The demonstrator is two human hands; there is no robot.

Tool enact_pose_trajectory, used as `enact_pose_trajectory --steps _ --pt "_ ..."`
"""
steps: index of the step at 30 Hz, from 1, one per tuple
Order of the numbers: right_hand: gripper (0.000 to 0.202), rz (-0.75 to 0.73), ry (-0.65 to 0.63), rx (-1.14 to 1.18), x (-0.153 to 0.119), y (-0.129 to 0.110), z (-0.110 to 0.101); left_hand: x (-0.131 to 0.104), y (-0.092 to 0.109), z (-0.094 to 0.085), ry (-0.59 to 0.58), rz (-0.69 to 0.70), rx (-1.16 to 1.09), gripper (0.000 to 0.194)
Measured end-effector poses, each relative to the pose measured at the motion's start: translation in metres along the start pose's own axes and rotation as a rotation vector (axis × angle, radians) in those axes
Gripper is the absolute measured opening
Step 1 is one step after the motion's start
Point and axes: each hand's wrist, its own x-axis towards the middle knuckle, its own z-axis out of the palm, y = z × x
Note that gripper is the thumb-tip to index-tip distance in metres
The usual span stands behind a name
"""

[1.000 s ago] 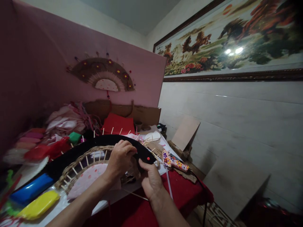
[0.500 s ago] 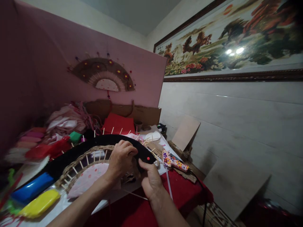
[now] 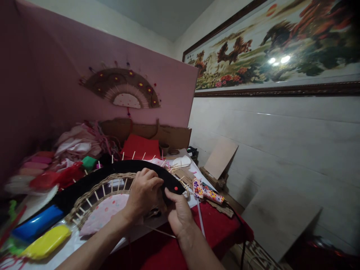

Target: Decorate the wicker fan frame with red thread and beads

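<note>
A large handmade fan lies tilted across the table, with a black band, thin sticks along its outer edge, a braided twine border and a pink dotted panel. Its right end is gripped by my right hand, the thumb lying on the black band near a small red dot. Over the inner edge of the band my left hand is closed with fingers curled. The back of that hand hides its fingertips and whatever is in them. A thin strand runs below both hands.
A flower-patterned glue gun lies right of the fan on cardboard. Blue and yellow packets are at front left. Red sheets and piled cloth stand behind. A similar fan hangs on the pink board.
Almost nothing differs. My left hand's fingers have shifted very slightly, while my right hand and the fan stay in place.
</note>
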Motion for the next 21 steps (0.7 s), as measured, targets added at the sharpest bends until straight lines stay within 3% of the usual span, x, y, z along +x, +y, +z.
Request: enact_pose_trajectory --steps 4,11,21 --pt "0.033 0.019 0.006 0.008 0.001 0.001 -0.002 -0.001 0.003 -0.004 -0.027 0.042 0.061 0.014" --pt "0.032 0.046 0.001 0.041 0.001 0.0 0.0 -0.004 -0.003 -0.007 0.077 0.084 0.056 0.021" --pt "0.025 0.115 -0.011 -0.005 -0.003 -0.001 0.0 -0.006 0.003 -0.013 0.021 0.234 0.239 0.025"
